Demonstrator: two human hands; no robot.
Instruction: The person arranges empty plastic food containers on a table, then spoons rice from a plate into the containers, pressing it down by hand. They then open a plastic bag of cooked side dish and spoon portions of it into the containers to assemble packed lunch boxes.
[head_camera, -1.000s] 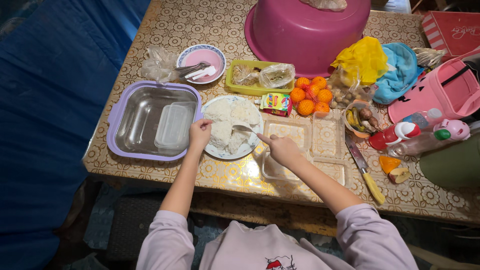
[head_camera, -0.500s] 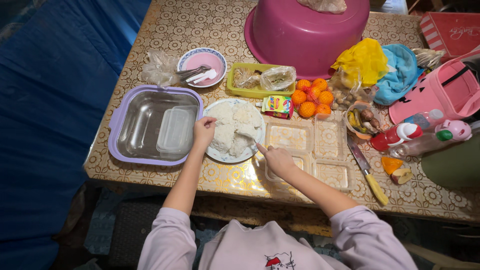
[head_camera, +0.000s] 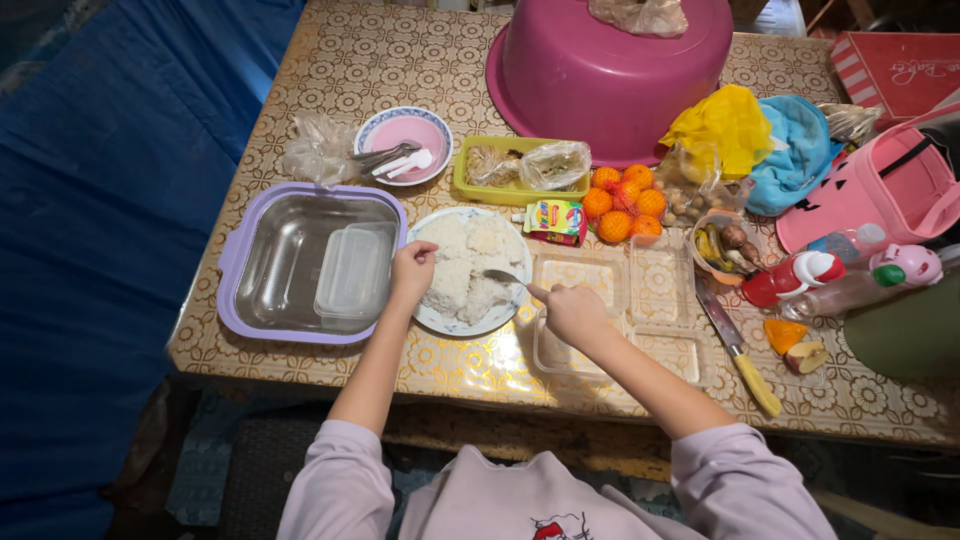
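The left hand (head_camera: 411, 268) grips the plate (head_camera: 440, 318) of white rice (head_camera: 465, 268) at its 9 o'clock rim, apparently to keep it steady on the surface (head_camera: 330, 60). The right hand (head_camera: 572, 312) is closed around a spoon (head_camera: 503, 276), whose bowl meets the rice at 3 o'clock. Clear empty containers (head_camera: 655, 270) lie just beside the plate, at 3 o'clock, close for the spoon.

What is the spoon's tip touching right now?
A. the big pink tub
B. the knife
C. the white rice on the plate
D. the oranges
C: the right hand holds the spoon with its tip at the white rice on the plate.
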